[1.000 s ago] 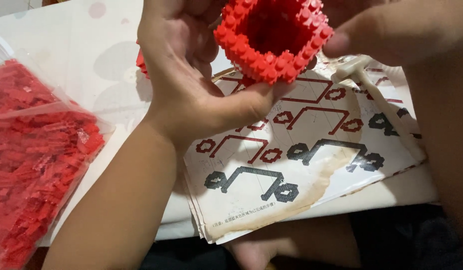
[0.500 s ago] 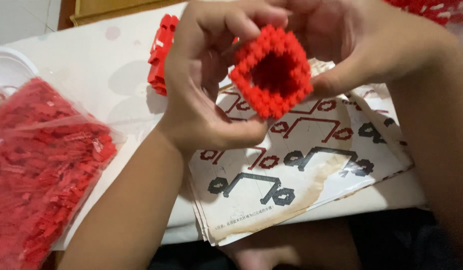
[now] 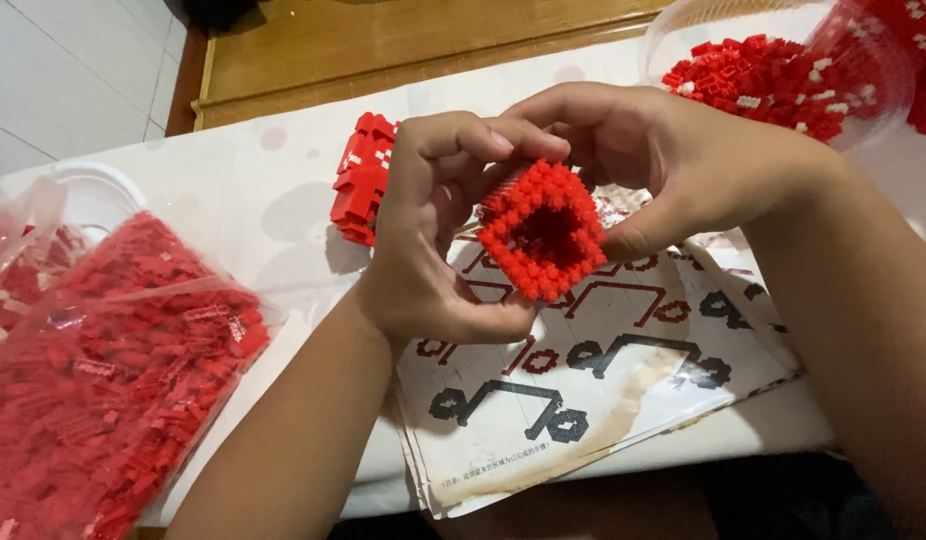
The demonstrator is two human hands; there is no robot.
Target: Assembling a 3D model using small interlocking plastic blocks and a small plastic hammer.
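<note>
Moved: both hands and the red block ring (image 3: 541, 231) sit lower in view than before.
Left hand (image 3: 433, 235): fingers curled, gripping the ring's left side.
Right hand (image 3: 663, 165): pinching its right side.
Ring: held above the instruction sheet (image 3: 603, 390).
Bag of red bricks (image 3: 93, 370): left of sheet.

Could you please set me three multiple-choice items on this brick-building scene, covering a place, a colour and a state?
1. Where does the clear plastic bag of loose bricks lie?
A. at the table's left edge
B. on the instruction sheet
C. inside the tub

2. What colour is the hollow brick block?
A. blue
B. red
C. white

3. How is the block held?
A. resting alone on the table
B. in the left hand only
C. between both hands, above the instruction sheet

Answers: 1 A, the bag sits far left; 2 B, every stud is red; 3 C, the left hand and right hand both keep a grip on it.
</note>
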